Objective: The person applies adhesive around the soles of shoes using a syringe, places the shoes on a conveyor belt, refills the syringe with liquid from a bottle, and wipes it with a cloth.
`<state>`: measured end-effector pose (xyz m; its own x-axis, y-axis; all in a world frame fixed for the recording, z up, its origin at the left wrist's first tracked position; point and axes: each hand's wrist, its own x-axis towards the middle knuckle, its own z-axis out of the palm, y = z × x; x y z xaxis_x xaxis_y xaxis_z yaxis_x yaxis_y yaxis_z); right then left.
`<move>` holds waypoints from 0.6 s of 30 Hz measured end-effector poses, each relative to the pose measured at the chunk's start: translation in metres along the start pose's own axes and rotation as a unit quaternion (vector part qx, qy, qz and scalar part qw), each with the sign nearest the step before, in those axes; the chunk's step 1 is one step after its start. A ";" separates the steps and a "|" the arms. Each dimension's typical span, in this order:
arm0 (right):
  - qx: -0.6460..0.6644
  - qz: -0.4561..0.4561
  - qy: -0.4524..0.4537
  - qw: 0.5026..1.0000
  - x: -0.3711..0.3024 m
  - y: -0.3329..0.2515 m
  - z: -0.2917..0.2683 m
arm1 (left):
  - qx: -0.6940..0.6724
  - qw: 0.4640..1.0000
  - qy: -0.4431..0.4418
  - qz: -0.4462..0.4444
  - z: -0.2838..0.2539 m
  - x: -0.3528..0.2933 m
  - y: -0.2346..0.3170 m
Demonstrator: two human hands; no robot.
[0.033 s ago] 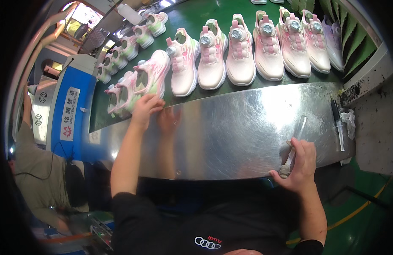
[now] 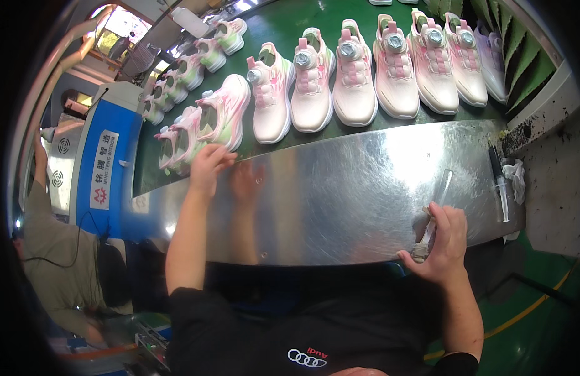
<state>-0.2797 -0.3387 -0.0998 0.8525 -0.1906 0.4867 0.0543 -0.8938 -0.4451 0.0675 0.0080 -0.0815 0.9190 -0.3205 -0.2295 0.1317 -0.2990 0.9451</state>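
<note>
My left hand (image 2: 209,170) is just below a pink, white and green sneaker (image 2: 229,113) at the near left end of the shoes. Its fingers are loosely bent and partly apart, with nothing in them. My right hand (image 2: 445,241) rests at the near edge of the metal tabletop (image 2: 327,194), thumb and fingers curved around a crumpled greyish-white cloth (image 2: 421,249). The palm hides part of the cloth. Just beyond those fingers lies a narrow, pale, shiny strip (image 2: 448,183); its kind is unclear.
Several pale pink sneakers (image 2: 355,88) with dial closures line the far side. More shoes (image 2: 189,70) stand at the left, by a blue machine (image 2: 105,150). A syringe (image 2: 501,194) and crumpled white tissue (image 2: 515,178) lie at the right. Another person (image 2: 58,263) is at far left.
My left hand has shifted slightly to the left and nearer to me. The right hand, the cloth and the shoes look unchanged.
</note>
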 end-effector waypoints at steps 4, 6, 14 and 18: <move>-0.001 -0.013 0.007 1.000 0.001 -0.002 0.001 | -0.051 0.987 0.122 0.094 -0.020 0.001 -0.023; -0.003 -0.021 0.010 1.000 -0.001 0.000 0.000 | -0.022 0.977 0.136 0.163 -0.007 0.018 -0.021; 0.000 -0.004 0.020 1.000 -0.005 -0.002 0.001 | -0.010 0.976 0.157 0.149 -0.006 0.063 -0.008; -0.001 -0.007 0.031 0.999 -0.007 0.001 0.000 | 0.055 0.975 0.155 0.150 -0.023 0.042 0.002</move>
<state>-0.2855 -0.3381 -0.1029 0.8176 -0.2023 0.5390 0.0654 -0.8975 -0.4361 0.1149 0.0143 -0.0845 0.9803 -0.1273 0.1510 -0.1857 -0.3335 0.9243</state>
